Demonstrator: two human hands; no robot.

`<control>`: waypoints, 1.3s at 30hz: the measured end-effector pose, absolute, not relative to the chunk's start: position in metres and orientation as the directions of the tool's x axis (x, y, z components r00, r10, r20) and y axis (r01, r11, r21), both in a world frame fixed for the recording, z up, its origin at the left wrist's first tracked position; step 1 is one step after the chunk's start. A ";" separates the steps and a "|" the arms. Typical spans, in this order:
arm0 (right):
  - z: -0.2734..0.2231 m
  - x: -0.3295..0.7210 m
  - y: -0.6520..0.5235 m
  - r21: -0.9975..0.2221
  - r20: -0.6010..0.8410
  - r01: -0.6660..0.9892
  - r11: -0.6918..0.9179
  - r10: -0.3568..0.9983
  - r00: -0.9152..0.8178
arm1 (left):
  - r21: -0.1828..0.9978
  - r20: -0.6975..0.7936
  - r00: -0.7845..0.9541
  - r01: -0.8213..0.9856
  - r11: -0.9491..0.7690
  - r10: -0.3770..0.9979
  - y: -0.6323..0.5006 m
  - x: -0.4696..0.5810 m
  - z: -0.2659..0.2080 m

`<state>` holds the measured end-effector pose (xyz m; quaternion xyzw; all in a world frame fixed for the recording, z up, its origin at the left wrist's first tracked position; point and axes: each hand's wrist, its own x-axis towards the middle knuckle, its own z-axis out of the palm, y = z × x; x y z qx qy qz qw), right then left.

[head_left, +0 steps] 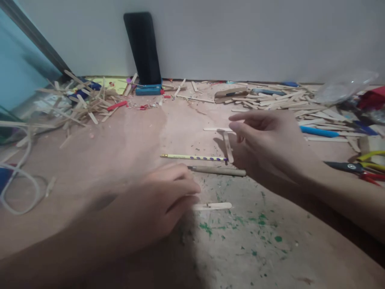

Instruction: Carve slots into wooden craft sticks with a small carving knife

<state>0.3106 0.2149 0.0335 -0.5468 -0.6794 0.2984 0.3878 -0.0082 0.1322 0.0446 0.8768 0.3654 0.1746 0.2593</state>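
My left hand [167, 196] is low over the table, slightly blurred, with thumb and forefinger drawn together. A wooden craft stick [215, 206] reaches out to the right from beside its fingertips; its left end is hidden by the hand. My right hand [267, 138] is held in a pinch, and whatever is between the fingertips cannot be made out. Just beside them, one craft stick [214, 129] runs sideways and another craft stick [228, 148] meets it from below. Between the hands lie a patterned pencil [192, 157] and a thin tool with a wooden handle [222, 171].
Piles of craft sticks lie at the left [87, 100] and right [285, 100]. A black phone [144, 48] leans against the wall on a blue box [148, 89]. At right are a blue pen-like object [319, 131] and pliers [351, 166]; a white cable [36, 192] loops at left.
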 end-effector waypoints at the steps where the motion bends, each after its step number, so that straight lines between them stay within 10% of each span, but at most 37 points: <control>1: 0.035 0.310 0.212 -0.801 0.263 0.528 0.281 0.958 -0.111 | 0.575 0.099 0.698 0.542 -0.613 0.709 0.133 -0.008 0.048; 10: 0.041 0.310 0.184 -0.434 0.340 0.522 0.734 0.670 -0.660 | 0.429 0.115 0.832 0.451 -0.783 0.542 0.134 -0.013 0.048; 18: 0.032 0.315 0.186 -0.248 0.345 0.544 0.802 0.597 -0.724 | 0.508 0.094 0.764 0.515 -0.691 0.638 0.139 -0.015 0.047; 39: 0.024 0.344 0.152 -0.436 0.312 0.484 0.759 0.632 -0.710 | 0.606 0.085 0.725 0.507 -0.613 0.683 0.144 -0.010 0.050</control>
